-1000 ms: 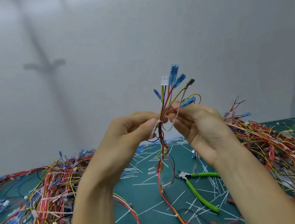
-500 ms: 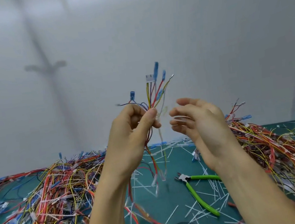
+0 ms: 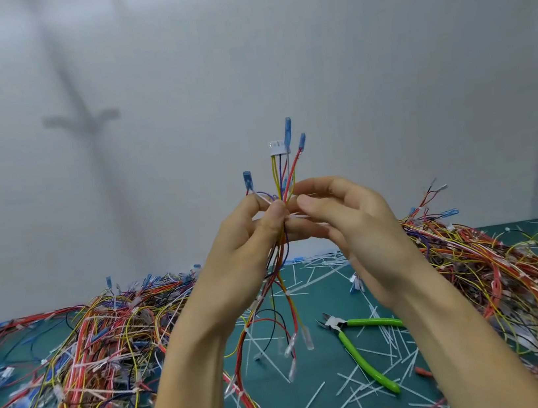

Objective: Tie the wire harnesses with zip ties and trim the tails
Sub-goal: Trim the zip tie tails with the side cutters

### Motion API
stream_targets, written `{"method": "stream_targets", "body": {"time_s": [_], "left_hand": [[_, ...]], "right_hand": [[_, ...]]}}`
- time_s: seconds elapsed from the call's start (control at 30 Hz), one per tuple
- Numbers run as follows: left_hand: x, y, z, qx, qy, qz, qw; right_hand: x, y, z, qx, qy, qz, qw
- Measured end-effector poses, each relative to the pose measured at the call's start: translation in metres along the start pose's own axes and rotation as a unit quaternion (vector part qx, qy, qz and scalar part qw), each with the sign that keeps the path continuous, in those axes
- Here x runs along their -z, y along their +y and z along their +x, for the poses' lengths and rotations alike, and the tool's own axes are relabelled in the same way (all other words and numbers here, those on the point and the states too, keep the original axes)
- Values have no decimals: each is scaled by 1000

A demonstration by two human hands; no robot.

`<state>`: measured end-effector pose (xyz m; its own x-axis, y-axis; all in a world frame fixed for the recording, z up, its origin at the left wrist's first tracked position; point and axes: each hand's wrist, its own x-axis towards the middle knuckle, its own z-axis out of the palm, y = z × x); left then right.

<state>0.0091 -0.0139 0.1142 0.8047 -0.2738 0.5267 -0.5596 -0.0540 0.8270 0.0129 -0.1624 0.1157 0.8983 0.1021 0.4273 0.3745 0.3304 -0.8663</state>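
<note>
- While the left hand [image 3: 248,241] pinched the wire harness [image 3: 282,174] between thumb and curled fingers, the bundle stood upright in the air, high above and a little left of the green-handled cutters [image 3: 374,321]; its blue terminals and white plug fanned out over the grip, and its loose tails dangled down to the mat [image 3: 321,362] just left of the cutters
- the right hand [image 3: 350,227] touched the harness from the other side, fingers curved, and appeared to pinch a thin white zip tie [image 3: 297,216] between thumb and fingers; how far the tie went round was hidden
- the harness looked light and floppy, with thin wires apt to splay; the best hold seemed to be close under the tie point, with the wires squeezed together
- the tie looked slick and springy, so a firm pinch near its tip seemed wise
- tangled piles lay well left [image 3: 91,350] and just right [image 3: 493,258] of the cutters; trimmed tails [image 3: 306,402] littered the mat around them
</note>
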Motion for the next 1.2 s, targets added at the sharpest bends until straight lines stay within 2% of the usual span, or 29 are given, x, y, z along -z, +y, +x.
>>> {"method": "stream_targets", "body": {"time_s": [0.17,0.27,0.33,0.37,0.4,0.43,0.47,0.5,0.53,0.57,0.6,0.63,0.8,0.9,0.97,1.07,1.13,1.2], "left_hand": [[16,0,-3,19,8,5,1000],[21,-2,-3,37,59,-7,998],[21,-1,-3,39,87,-21,995],[21,-1,-3,40,99,-33,994],[19,0,-3,45,110,-45,992],[18,0,-3,52,122,-57,990],[16,0,-3,60,132,-65,987],[15,1,-3,68,140,-68,986],[14,1,-3,76,144,-66,984],[13,2,-3,82,147,-63,984],[12,3,-3,88,150,-63,983],[12,3,-3,92,153,-66,982],[11,5,-1,106,152,-71,980],[13,5,-2,118,153,-64,979],[15,5,-1,123,157,-62,978],[16,5,0,130,161,-53,977],[17,5,-1,133,159,-40,977],[17,6,-2,133,160,-35,977]], "right_hand": [[-6,5,0,5,-18,-3,1000],[-6,12,6,-4,53,12,998],[2,22,11,-32,104,-91,990],[9,30,13,-49,106,-206,972],[19,40,15,-66,77,-355,929],[29,49,16,-95,20,-495,864],[38,59,16,-137,-44,-604,783],[46,69,16,-184,-97,-673,709],[52,78,15,-227,-133,-709,654],[57,86,13,-252,-153,-731,615],[60,92,11,-261,-161,-745,593],[64,99,9,-262,-160,-751,585],[74,120,8,-231,-152,-750,601],[74,121,10,-222,-177,-736,614],[71,120,13,-205,-185,-697,661],[63,113,17,-143,-160,-601,770],[56,105,19,-70,-128,-534,833],[47,94,20,15,-73,-482,873]]}}
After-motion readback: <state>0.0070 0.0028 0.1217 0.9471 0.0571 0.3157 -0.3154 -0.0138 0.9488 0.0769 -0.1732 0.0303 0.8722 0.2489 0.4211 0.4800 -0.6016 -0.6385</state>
